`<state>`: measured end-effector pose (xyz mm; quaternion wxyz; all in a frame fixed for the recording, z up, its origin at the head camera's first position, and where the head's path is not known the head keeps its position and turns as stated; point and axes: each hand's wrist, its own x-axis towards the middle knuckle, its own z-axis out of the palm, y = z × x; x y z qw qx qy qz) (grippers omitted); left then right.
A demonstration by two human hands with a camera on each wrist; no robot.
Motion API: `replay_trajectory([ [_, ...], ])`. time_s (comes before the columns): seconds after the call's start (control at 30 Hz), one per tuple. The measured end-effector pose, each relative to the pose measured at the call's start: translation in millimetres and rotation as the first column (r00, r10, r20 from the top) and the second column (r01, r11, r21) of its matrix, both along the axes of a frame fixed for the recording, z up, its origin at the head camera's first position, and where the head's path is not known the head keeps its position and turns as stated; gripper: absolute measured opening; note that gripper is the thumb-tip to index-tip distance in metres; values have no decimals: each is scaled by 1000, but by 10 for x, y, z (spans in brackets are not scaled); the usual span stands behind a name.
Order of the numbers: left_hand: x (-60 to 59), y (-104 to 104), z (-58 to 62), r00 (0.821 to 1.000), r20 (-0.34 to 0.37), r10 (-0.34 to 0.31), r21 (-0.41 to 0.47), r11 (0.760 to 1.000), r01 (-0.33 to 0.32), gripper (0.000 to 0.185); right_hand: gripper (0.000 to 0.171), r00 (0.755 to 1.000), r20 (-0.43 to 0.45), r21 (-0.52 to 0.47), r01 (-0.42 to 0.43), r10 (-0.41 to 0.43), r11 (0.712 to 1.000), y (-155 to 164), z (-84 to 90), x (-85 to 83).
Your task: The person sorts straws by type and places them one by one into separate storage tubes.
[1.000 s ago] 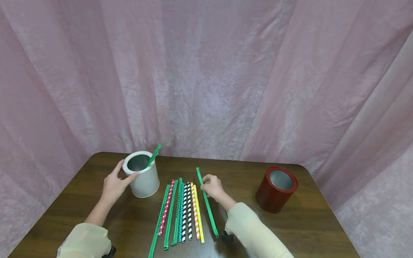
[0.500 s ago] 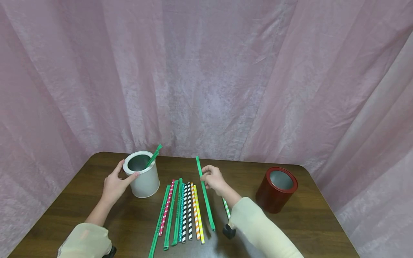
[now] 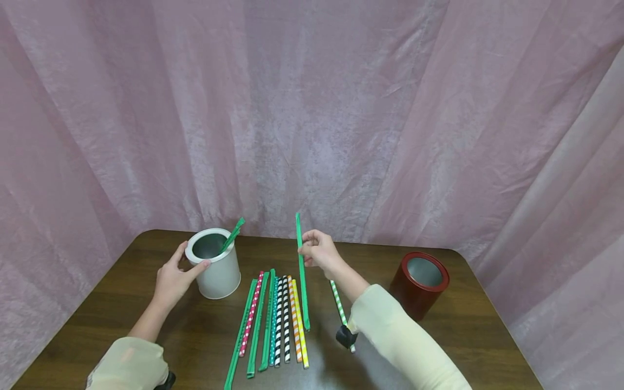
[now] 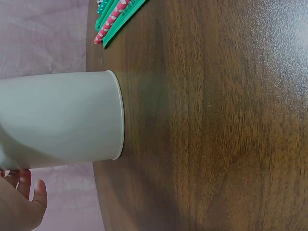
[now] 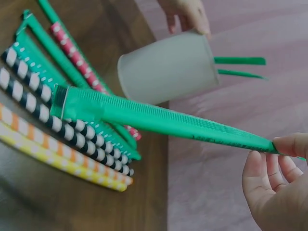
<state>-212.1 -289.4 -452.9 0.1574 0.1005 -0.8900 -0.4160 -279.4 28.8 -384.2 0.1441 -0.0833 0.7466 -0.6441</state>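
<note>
With its thumb and fingers on either side of the rim, my left hand [image 3: 171, 281] holds a white can [image 3: 219, 279] standing upright at the back left. Two green-wrapped straws [image 5: 239, 60] stick out of the can's mouth in the right wrist view. My right hand [image 3: 320, 253] pinches another green paper-wrapped straw [image 3: 303, 295] between thumb and fingers, raised and nearly upright at the table's middle. Its lower end hangs close beside a row of straws: green wrapped ones [image 3: 241, 336], a pink dotted one [image 3: 251, 314], a teal dotted one, black-striped ones [image 3: 286, 325], an orange-striped one and a yellow one [image 3: 300, 330].
A green-and-white striped straw [image 3: 338, 302] lies under my right forearm, partly hidden. At the right stands a dark red can [image 3: 411, 292], its top uncovered. The brown wooden table [image 3: 478, 325] ends at the back against a pink curtain [image 3: 312, 119].
My right hand has lifted the green-wrapped straw up and slightly away from me, turning it more upright. The striped straw beneath the forearm has come into view. The left hand stays on the can.
</note>
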Motion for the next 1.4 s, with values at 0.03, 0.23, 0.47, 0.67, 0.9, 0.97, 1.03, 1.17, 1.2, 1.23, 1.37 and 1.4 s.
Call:
replay_trajectory([
  [0.03,2,2,5,1000,1,1,0,1000,-1,84,24,1000,-4,-15,0,0,1000,-13,31,-1],
  [0.23,9,13,27,1000,9,0,10,1000,0,84,21,1000,-20,-112,-6,4,994,-91,228,-1],
  [0.47,12,20,31,1000,-1,-2,7,1000,2,84,20,998,-63,-192,-37,25,981,-172,455,-8],
  [0.67,11,30,28,1000,-7,6,-2,1000,-6,84,19,996,-89,-266,-17,-7,964,-263,581,-21],
  [0.9,4,20,6,1000,-3,7,3,1000,-7,84,16,995,-44,-327,69,-88,943,-350,584,-38],
  [0.97,4,20,0,1000,3,9,4,1000,-9,84,15,993,-29,-359,97,-115,928,-381,566,-40],
  [1.03,3,19,-5,1000,10,12,6,1000,-12,85,15,990,-21,-382,120,-138,916,-416,543,-37],
  [1.17,7,22,0,1000,20,13,16,1000,-13,85,13,984,-27,-405,150,-176,902,-500,480,-35],
  [1.2,9,21,1,1000,19,11,18,1000,-11,85,13,983,-33,-407,154,-183,901,-521,464,-34],
  [1.23,11,21,3,1000,19,9,18,1000,-10,85,12,981,-34,-410,161,-192,898,-545,447,-36],
  [1.37,22,25,7,1000,14,8,22,1000,-8,84,13,978,-43,-425,169,-206,889,-630,385,-46],
  [1.4,24,26,8,1000,13,9,23,1000,-10,84,13,977,-47,-423,168,-207,891,-650,371,-48],
])
